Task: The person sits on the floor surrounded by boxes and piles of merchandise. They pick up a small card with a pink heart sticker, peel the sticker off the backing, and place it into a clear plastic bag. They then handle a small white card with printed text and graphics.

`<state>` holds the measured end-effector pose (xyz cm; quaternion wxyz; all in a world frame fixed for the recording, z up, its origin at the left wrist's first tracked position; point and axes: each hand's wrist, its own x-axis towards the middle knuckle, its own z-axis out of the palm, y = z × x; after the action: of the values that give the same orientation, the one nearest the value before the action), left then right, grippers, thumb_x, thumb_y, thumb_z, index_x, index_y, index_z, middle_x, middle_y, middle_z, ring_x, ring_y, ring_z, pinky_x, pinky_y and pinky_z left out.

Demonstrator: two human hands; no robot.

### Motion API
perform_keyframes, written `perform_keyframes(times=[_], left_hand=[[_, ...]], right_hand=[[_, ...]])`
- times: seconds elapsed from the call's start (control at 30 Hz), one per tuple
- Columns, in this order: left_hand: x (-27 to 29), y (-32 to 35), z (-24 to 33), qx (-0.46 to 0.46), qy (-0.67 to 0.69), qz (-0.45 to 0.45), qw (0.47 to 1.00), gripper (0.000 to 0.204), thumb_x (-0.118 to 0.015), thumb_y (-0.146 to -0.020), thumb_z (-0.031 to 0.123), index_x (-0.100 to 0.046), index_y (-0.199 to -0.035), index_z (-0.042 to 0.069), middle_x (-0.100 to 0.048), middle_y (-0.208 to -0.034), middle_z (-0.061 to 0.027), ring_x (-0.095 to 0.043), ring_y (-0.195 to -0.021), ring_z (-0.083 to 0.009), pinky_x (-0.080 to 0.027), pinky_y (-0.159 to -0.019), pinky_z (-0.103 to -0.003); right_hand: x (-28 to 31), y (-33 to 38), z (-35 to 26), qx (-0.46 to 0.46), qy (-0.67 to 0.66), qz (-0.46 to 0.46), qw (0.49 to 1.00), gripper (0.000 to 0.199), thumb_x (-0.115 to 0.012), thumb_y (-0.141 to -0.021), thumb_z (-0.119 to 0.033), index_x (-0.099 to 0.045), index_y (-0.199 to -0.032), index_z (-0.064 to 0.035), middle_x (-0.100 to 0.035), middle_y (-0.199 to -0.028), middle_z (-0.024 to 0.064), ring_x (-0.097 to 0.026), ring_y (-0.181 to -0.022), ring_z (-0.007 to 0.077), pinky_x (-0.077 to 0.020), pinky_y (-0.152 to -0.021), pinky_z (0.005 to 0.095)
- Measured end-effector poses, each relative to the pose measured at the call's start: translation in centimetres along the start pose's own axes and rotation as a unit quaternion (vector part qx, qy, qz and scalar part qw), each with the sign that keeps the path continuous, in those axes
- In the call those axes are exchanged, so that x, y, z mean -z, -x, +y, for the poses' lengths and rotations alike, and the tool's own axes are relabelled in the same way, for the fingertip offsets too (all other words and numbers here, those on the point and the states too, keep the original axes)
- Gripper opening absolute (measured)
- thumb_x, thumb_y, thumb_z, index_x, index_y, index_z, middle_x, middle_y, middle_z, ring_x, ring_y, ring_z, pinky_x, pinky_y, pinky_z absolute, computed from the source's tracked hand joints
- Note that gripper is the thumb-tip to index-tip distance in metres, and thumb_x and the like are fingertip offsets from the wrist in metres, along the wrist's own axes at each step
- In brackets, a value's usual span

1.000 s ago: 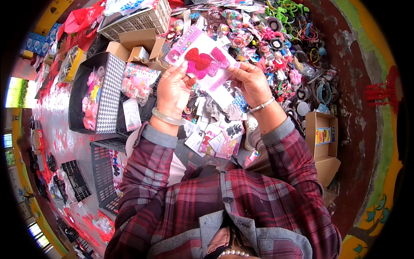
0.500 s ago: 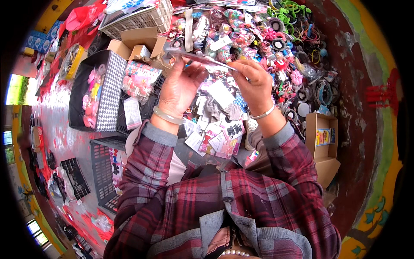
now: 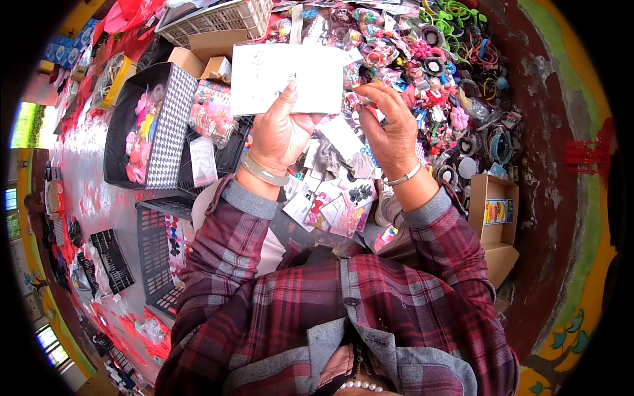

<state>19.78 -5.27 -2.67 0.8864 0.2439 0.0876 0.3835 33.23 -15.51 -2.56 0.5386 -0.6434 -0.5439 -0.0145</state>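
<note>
A flat white card (image 3: 284, 69) with faint marks is raised in front of me. My left hand (image 3: 285, 135) grips its lower edge, the thumb lying on the white face and the fingers hidden behind. Just off the card's right side, my right hand (image 3: 391, 125) is closed in a pinch; whatever sits at its fingertips is too small to make out. Below the hands lie carded hair accessories (image 3: 337, 208), a grey cloth piece (image 3: 340, 162) and a white packet (image 3: 341, 140).
Hair ties and ornaments (image 3: 432, 92) heap up at far right, with green headbands (image 3: 456, 20) behind. To the left stand a houndstooth box (image 3: 165, 132), a black crate (image 3: 155, 254) and an opened carton (image 3: 218, 49). A small cardboard box (image 3: 492, 211) stands at right.
The card has turned from nearly edge-on to showing its white face and shifted left. My right hand has come off its edge; my left hand still holds it.
</note>
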Motion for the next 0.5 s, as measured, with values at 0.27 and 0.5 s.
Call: perform_keyframes(times=[0.27, 0.5], left_hand=[[-0.3, 0.4, -0.6, 0.002, -0.006, -0.003, 1.000, 0.040, -0.044, -0.092, 0.014, -0.035, -0.127, -0.002, -0.046, -0.124, -0.0164, -0.047, -0.115, -0.0289, -0.041, -0.095, -0.044], [-0.4, 0.5, -0.7, 0.027, 0.026, -0.012, 0.999, 0.040, -0.043, -0.092, 0.014, -0.034, -0.128, -0.002, -0.046, -0.124, -0.0173, -0.046, -0.115, -0.0293, -0.040, -0.096, -0.043]], right_hand=[[-0.8, 0.4, -1.1, 0.000, 0.049, -0.034, 0.998, 0.036, -0.074, -0.063, -0.011, -0.056, -0.094, -0.0076, -0.058, -0.093, 0.0096, -0.056, -0.087, 0.0269, -0.0447, -0.074, 0.0340], [-1.4, 0.9, -0.5, -0.114, -0.155, -0.014, 0.981, 0.031, -0.073, -0.064, -0.005, -0.060, -0.092, -0.0072, -0.059, -0.089, 0.0083, -0.058, -0.077, 0.0189, -0.0476, -0.064, 0.0275]])
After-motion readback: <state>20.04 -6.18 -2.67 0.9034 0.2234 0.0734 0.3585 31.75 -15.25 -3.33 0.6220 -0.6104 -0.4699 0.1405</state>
